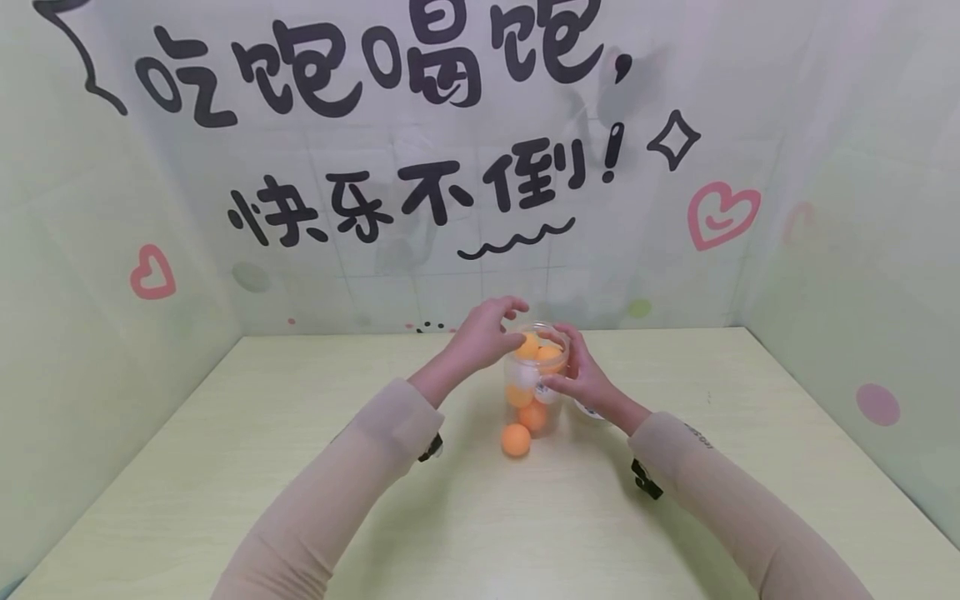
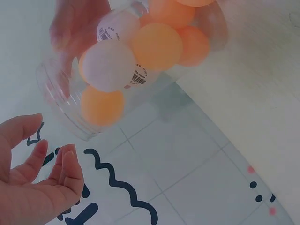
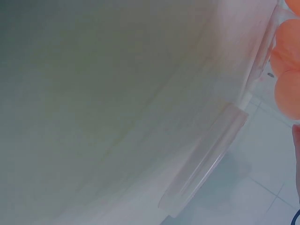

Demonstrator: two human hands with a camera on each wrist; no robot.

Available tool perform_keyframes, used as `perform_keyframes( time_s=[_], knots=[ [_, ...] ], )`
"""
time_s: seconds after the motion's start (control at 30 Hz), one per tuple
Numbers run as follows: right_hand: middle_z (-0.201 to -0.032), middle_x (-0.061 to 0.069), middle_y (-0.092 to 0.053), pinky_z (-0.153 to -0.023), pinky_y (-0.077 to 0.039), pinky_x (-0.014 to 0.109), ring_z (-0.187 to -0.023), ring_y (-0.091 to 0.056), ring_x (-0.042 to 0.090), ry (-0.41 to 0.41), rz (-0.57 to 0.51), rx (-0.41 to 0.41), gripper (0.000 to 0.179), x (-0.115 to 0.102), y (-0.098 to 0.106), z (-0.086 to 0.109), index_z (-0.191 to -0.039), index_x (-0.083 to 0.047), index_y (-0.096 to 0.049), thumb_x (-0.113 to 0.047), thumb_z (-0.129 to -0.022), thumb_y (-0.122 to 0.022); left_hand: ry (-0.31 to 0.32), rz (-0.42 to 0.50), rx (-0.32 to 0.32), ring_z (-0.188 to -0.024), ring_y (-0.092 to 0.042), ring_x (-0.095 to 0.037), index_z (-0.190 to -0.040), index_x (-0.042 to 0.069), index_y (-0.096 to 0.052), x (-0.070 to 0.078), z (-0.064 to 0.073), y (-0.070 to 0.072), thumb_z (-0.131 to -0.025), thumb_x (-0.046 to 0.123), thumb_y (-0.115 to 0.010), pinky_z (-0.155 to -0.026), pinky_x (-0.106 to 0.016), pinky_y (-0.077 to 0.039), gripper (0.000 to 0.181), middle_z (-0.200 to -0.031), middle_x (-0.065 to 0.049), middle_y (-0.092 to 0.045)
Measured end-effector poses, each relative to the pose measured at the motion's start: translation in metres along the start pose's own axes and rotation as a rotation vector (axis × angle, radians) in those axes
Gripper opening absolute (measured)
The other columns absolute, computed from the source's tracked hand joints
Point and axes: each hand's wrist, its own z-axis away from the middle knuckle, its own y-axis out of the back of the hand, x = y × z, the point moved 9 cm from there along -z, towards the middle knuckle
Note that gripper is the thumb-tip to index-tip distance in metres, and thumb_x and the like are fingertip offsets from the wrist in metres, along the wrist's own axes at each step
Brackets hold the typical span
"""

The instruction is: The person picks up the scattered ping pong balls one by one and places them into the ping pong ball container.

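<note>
A clear plastic jar [image 1: 555, 422] holding several orange and white ping-pong balls stands on the table. My right hand [image 1: 592, 383] grips its right side near the top, thumb in front. Beside the mouth, on the left, is my left hand [image 1: 486, 333]. In the left wrist view the left hand [image 2: 42, 173] has loosely bent fingers with nothing between them, just off the jar's rim [image 2: 65, 105]. Close in front of the jar's base sits a loose orange ball [image 1: 515, 440]. The right wrist view catches only orange balls [image 3: 288, 93] and a fingertip at its edge.
A round lid [image 1: 591, 410] lies on the table [image 1: 300, 467] right of the jar, partly hidden by the right hand and wrist. Its rim [image 3: 204, 161] shows in the right wrist view. Printed curtain walls [image 1: 360, 292] border the back and both sides.
</note>
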Motion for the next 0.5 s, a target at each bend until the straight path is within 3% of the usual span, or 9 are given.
perform_keyframes(
  time_s=[0.33, 0.5],
  knots=[
    [-0.147, 0.021, -0.019, -0.090, -0.044, 0.023, -0.120, -0.038, 0.038, -0.009, -0.003, 0.005, 0.071, 0.001, 0.001, -0.001, -0.135, -0.005, -0.011, -0.001, -0.083, -0.059, -0.007, 0.011, -0.021, -0.095, -0.054, -0.022, -0.118, 0.009, -0.056, 0.000, 0.021, 0.003, -0.085, 0.011, -0.063, -0.076, -0.032, -0.050, 0.035, -0.117, -0.008, -0.055],
    [-0.148, 0.020, -0.018, -0.089, -0.044, 0.021, -0.116, -0.043, 0.028, -0.025, 0.007, 0.008, 0.070, 0.003, 0.002, 0.000, -0.136, -0.006, -0.011, 0.002, -0.083, -0.057, -0.011, 0.008, -0.027, -0.092, -0.054, -0.020, -0.110, 0.010, -0.058, -0.004, 0.031, 0.001, -0.084, 0.013, -0.064, -0.076, -0.031, -0.049, 0.027, -0.111, -0.004, -0.057]
  ],
)
